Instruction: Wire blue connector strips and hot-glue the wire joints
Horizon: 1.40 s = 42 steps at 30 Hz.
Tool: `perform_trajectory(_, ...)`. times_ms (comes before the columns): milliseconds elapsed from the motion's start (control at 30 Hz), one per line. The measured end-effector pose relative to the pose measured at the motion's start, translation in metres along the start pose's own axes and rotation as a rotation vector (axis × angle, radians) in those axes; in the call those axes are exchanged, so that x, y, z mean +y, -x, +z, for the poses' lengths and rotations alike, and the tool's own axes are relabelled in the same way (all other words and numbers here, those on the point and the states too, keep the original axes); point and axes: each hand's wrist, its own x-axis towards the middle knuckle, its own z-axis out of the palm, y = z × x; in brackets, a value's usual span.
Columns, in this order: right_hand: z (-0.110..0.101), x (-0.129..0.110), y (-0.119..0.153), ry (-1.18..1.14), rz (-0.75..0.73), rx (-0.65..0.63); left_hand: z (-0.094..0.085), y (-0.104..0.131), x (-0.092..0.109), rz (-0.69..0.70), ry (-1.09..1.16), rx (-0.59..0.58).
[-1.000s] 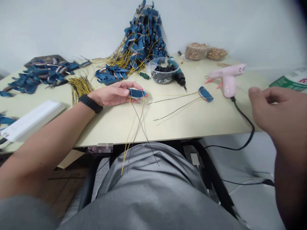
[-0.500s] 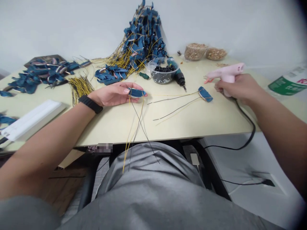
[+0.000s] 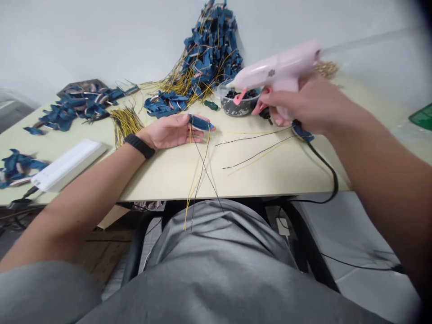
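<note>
My left hand [image 3: 168,132] rests palm up on the beige table [image 3: 162,166] and pinches a small blue part [image 3: 201,123] between thumb and fingers. Yellow and black wires [image 3: 199,171] hang from that part over the table edge onto my lap. My right hand [image 3: 303,105] grips a pink glue gun [image 3: 276,72] lifted above the table, nozzle pointing left towards the blue part. A second blue part [image 3: 302,132] with long wires lies under my right hand, mostly hidden.
A tall heap of blue parts with yellow wires [image 3: 211,49] leans on the wall. More blue parts [image 3: 77,103] lie at the left. A clear bowl of dark bits [image 3: 238,101] stands mid-table. A white block [image 3: 67,164] sits near the left edge. The gun's black cord [image 3: 329,175] drops off the table.
My right hand reached the glue gun, closed on it, and lifted it up and to the left. My left hand kept hold of the blue part.
</note>
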Motion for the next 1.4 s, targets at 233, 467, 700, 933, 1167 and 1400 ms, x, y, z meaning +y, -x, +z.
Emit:
perform_trajectory(233,0.034,0.012,0.003,-0.038,-0.030,-0.093,0.000,0.000,-0.004,-0.007,0.143,0.024)
perform_trajectory(467,0.032,0.017,0.008,0.071,-0.027,-0.111,0.001,0.000,-0.003,-0.046,0.079,0.106)
perform_trajectory(700,0.036,0.018,0.007,0.186,-0.025,-0.092,0.007,-0.001,-0.001,-0.041,0.047,0.153)
perform_trajectory(933,0.038,0.023,0.004,0.211,-0.041,-0.075,0.011,-0.002,0.001,-0.053,0.058,0.153)
perform_trajectory(1167,0.038,0.027,0.003,0.224,-0.058,-0.106,0.009,-0.002,0.000,-0.049,0.024,0.141)
perform_trajectory(1400,0.042,0.021,0.004,0.213,-0.027,-0.067,0.008,-0.001,-0.001,-0.044,0.025,0.138)
